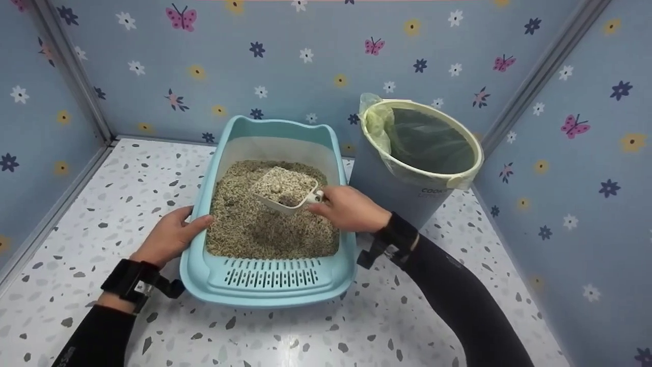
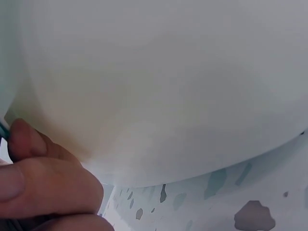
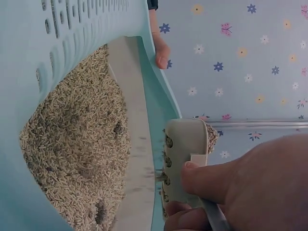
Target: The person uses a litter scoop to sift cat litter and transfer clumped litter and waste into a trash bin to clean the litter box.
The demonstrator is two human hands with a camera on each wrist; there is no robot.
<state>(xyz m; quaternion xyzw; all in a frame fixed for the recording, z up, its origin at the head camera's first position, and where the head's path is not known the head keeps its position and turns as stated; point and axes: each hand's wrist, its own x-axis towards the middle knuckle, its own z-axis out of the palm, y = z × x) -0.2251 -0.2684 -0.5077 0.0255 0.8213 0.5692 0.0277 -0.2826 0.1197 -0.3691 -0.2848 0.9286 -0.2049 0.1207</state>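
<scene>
A light blue litter box [image 1: 270,298] holds brown pellet litter [image 1: 237,224]. Above the litter, my right hand [image 1: 354,208] grips the handle of a pale litter scoop [image 1: 288,206]. Litter heaps over the scoop, with a few darker clumps near its handle end. In the right wrist view, pellets fall from the holes in the scoop's underside [image 3: 185,139]. My left hand [image 1: 175,234] holds the box's left rim, thumb over the edge and fingers outside. The left wrist view shows the box's outer wall [image 2: 159,96] close by those fingers [image 2: 53,187].
Just right of the box stands a grey-blue trash bin [image 1: 402,188], lined with a thin greenish bag [image 1: 379,122]. Flower-patterned panels [image 1: 305,71] rise behind and on both sides. The floor [image 1: 295,336] is white with grey flecks.
</scene>
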